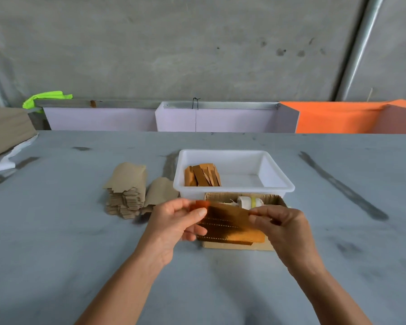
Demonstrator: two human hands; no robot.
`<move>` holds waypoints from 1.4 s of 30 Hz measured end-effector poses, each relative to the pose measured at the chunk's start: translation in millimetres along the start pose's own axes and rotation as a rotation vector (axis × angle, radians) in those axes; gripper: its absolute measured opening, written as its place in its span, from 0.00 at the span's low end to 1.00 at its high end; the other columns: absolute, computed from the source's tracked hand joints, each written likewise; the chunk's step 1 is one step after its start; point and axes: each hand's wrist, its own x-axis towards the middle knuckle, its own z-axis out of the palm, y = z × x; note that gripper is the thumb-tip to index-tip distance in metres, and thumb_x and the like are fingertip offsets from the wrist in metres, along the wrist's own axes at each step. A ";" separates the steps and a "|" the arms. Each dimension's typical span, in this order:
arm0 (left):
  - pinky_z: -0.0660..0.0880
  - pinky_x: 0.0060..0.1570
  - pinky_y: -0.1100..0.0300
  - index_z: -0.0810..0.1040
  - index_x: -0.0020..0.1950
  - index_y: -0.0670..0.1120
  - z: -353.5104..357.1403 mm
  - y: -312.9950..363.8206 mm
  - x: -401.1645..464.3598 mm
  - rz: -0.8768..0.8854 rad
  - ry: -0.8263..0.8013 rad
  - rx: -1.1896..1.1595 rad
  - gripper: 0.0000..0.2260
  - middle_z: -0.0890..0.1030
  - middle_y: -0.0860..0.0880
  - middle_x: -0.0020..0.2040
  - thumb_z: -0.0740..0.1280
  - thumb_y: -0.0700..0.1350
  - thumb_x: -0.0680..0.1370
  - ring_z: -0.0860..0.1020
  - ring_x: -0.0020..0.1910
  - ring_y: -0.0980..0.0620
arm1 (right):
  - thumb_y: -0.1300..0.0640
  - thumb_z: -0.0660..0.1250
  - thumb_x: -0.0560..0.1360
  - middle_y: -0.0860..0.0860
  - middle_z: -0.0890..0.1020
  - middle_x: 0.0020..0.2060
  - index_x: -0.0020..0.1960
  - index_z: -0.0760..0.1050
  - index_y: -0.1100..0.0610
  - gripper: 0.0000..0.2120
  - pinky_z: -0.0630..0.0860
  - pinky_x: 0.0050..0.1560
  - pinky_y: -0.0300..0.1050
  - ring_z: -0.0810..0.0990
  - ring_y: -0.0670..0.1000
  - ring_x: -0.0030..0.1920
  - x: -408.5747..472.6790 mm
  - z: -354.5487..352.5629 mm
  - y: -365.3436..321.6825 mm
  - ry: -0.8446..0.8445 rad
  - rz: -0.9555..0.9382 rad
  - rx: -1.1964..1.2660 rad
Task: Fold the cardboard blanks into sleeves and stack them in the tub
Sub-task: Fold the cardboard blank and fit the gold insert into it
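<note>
Far left on the grey bench (56, 231): stack of unfolded cardboard blanks (126, 195), pale brown, loosely piled, with one separate blank (161, 191) leaning just beside. Centre: left hand (176, 221), grip closed on the left end of an orange-brown blank (227, 225), thumb on top and fingers curled beneath. Blank held above a shallow cardboard tray (242, 246), scored with parallel perforated lines. Right hand (279, 222), grip pinching the blank's right end. Behind, white plastic tub (279, 181) with several folded sleeves (202, 175) stacked at its left side. Judged light, thin and springy, easily creased; best held at the short ends, clear of the score lines, for clean folds.
</note>
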 end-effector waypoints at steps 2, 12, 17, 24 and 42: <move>0.77 0.28 0.63 0.82 0.47 0.45 5.8 -4.2 -3.4 -0.036 -0.013 -0.066 0.07 0.85 0.47 0.38 0.73 0.41 0.70 0.83 0.31 0.48 | 0.65 0.73 0.70 0.41 0.80 0.25 0.36 0.82 0.47 0.13 0.65 0.27 0.28 0.72 0.40 0.23 -3.8 -2.2 4.3 0.018 0.006 -0.014; 0.79 0.38 0.64 0.83 0.36 0.43 15.4 -20.0 -11.9 0.030 -0.056 -0.126 0.01 0.83 0.44 0.34 0.72 0.40 0.67 0.83 0.36 0.49 | 0.68 0.68 0.72 0.60 0.84 0.35 0.41 0.80 0.63 0.03 0.77 0.34 0.35 0.83 0.50 0.35 -19.2 -9.3 17.3 -0.096 0.217 0.448; 0.79 0.45 0.62 0.84 0.36 0.43 13.7 -28.9 -14.6 0.052 -0.037 -0.096 0.06 0.84 0.43 0.38 0.71 0.35 0.71 0.83 0.39 0.50 | 0.62 0.73 0.63 0.59 0.84 0.36 0.38 0.82 0.62 0.05 0.78 0.40 0.37 0.82 0.51 0.39 -25.5 -6.2 26.9 -0.111 0.195 0.484; 0.75 0.41 0.70 0.84 0.35 0.43 19.3 -46.6 -25.8 0.138 -0.036 -0.020 0.07 0.83 0.49 0.39 0.73 0.31 0.67 0.81 0.39 0.58 | 0.60 0.74 0.61 0.57 0.84 0.37 0.37 0.83 0.60 0.06 0.77 0.39 0.35 0.80 0.48 0.38 -38.9 -2.7 41.0 -0.123 0.163 0.474; 0.73 0.44 0.68 0.81 0.28 0.42 36.9 -98.8 -45.2 0.093 0.152 0.176 0.10 0.80 0.53 0.52 0.74 0.29 0.66 0.80 0.45 0.57 | 0.75 0.73 0.64 0.51 0.81 0.43 0.29 0.83 0.56 0.14 0.74 0.44 0.30 0.80 0.40 0.47 -69.2 14.2 86.9 0.097 0.214 0.256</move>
